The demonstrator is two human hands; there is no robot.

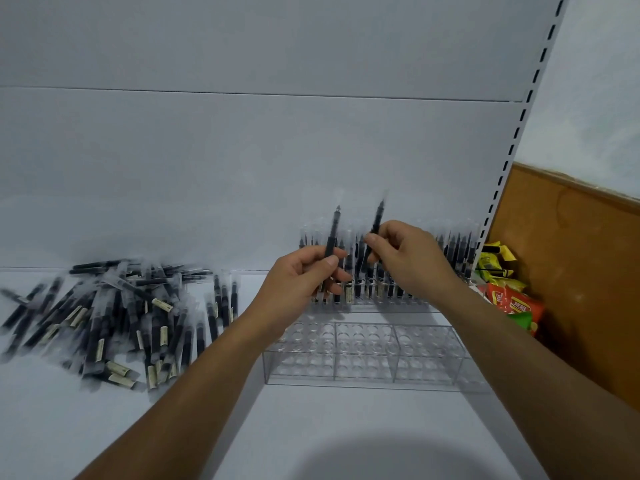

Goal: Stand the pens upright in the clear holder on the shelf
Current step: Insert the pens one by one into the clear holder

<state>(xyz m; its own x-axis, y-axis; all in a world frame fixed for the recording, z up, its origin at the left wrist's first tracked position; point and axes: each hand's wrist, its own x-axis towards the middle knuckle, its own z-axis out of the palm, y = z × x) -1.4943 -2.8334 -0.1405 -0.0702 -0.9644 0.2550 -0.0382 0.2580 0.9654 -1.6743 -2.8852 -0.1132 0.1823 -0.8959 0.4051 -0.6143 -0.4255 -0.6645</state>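
Observation:
My left hand (304,282) grips a black pen (333,233), tip pointing up. My right hand (405,261) pinches a second black pen (375,220), tilted slightly right. Both hands hover above and behind a clear holder (363,372) with round holes, which stands empty on the white shelf. Behind it a second clear holder (388,299) carries several black pens (457,251) standing upright against the back wall. A loose pile of black pens (114,313) lies on the shelf at the left.
The white shelf (311,427) stretches toward me. A slotted white upright (519,123) bounds the shelf on the right. Beyond it colourful snack packets (509,303) lie against a brown board (581,271).

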